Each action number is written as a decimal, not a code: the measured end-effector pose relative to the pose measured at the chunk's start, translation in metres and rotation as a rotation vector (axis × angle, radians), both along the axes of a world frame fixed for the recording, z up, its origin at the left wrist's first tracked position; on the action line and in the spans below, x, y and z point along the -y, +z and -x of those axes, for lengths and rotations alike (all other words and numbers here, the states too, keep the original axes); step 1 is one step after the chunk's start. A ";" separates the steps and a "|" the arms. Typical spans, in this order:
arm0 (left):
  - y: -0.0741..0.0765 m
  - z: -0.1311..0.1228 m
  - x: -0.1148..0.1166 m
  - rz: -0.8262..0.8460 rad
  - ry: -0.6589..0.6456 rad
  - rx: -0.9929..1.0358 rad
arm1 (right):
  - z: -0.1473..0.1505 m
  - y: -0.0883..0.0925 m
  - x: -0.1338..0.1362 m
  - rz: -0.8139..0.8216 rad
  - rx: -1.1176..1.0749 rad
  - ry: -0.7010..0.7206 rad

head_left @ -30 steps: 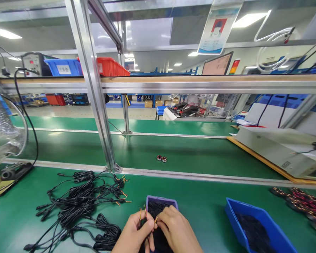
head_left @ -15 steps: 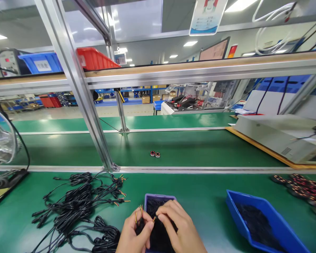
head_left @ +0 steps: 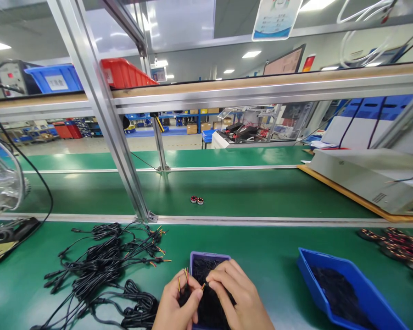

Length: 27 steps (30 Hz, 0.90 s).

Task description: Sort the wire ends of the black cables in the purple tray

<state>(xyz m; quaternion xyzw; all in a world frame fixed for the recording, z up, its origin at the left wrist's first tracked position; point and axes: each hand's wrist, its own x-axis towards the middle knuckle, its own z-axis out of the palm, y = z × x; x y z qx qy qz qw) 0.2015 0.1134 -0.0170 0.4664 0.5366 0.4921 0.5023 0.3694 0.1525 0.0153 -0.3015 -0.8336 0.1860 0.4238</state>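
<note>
My left hand (head_left: 177, 305) pinches the end of a black cable whose thin yellow and red wire tips (head_left: 184, 276) stick up between its fingers. My right hand (head_left: 239, 300) meets it from the right, its fingertips closed on something small and dark at one wire tip; I cannot tell what it is. Both hands hover over a small purple tray (head_left: 209, 257) filled with short black pieces, at the front edge of the green bench.
A tangle of black cables (head_left: 105, 270) with bared coloured ends lies left of the hands. A blue bin (head_left: 347, 293) of black pieces sits at the right, round coil parts (head_left: 397, 245) behind it. Two small round parts (head_left: 197, 200) lie on the belt beyond the aluminium rail (head_left: 261, 221).
The view has tilted down slightly and shifted. Both hands stay together over the purple tray, working the wire ends with small finger movements.
</note>
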 end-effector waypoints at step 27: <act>-0.003 0.010 -0.005 0.094 -0.081 0.041 | 0.000 -0.006 -0.004 0.211 -0.088 -0.093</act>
